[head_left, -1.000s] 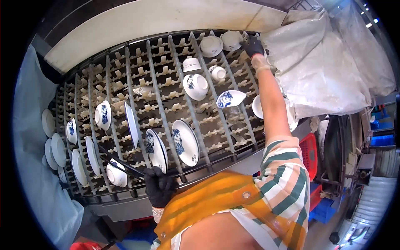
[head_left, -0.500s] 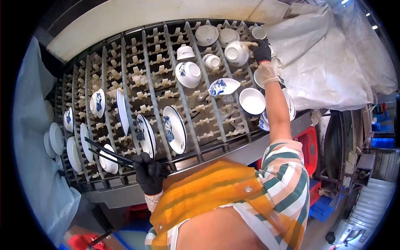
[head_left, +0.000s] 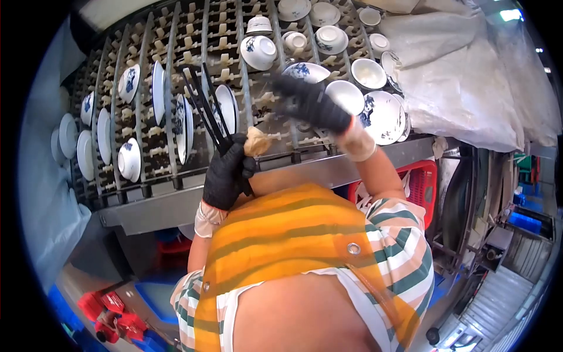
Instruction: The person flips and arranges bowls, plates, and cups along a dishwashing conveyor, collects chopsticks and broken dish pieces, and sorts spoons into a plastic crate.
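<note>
My left hand (head_left: 226, 176), in a black glove, is closed around a few long black chopsticks (head_left: 206, 111) that point up over the rack. A crumpled tan scrap (head_left: 257, 142) is at its fingertips; what it is I cannot make out. My right hand (head_left: 308, 102), also black-gloved, is smeared by motion above the rack, so its fingers do not read clearly. Just beyond it lies a blue-patterned white oval dish (head_left: 306, 72). A white bowl (head_left: 345, 97) is beside its wrist, and an upturned bowl (head_left: 258, 53) sits farther back.
White plates and bowls stand among the pegs of the conveyor rack (head_left: 205, 35), such as an upright plate (head_left: 158, 92). Plastic sheeting (head_left: 451, 76) hangs at the right. A metal edge (head_left: 305, 171) runs before me, with a red basket (head_left: 423, 188) below.
My right hand has come back from the far bowl toward the middle. My left hand has risen with the chopsticks, and the tan scrap is now beside it. The view has shifted.
</note>
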`<state>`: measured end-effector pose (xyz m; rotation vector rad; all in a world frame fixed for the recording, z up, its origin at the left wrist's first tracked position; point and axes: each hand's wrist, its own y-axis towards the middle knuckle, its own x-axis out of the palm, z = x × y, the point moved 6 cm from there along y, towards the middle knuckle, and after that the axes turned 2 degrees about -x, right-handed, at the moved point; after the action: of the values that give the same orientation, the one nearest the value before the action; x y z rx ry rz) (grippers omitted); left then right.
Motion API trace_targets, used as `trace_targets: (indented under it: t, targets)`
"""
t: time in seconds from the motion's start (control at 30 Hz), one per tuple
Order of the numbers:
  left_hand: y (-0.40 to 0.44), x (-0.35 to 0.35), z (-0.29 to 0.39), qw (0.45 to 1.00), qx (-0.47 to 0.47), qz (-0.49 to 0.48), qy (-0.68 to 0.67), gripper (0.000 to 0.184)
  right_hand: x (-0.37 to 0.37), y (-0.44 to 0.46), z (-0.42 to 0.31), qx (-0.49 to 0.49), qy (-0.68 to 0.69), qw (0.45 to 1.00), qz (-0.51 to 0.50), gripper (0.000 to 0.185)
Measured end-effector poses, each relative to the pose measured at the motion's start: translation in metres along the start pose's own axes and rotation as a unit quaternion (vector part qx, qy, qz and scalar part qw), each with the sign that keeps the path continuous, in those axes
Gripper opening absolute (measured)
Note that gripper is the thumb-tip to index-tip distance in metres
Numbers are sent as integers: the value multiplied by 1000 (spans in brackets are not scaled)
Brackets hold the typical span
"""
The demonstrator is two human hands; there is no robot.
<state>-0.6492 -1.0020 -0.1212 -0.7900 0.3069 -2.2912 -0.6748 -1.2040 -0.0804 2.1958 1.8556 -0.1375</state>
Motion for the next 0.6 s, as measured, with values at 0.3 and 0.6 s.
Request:
trace_targets:
  t: [0.3, 0.6]
  targets:
    - [-52, -9, -26, 982, 72, 115, -129, 20, -100, 57, 165, 55, -413, 906, -69, 38]
    - [-200, -81, -23, 869, 296, 391, -64, 24, -22, -6, -19, 105, 74, 989, -68, 24]
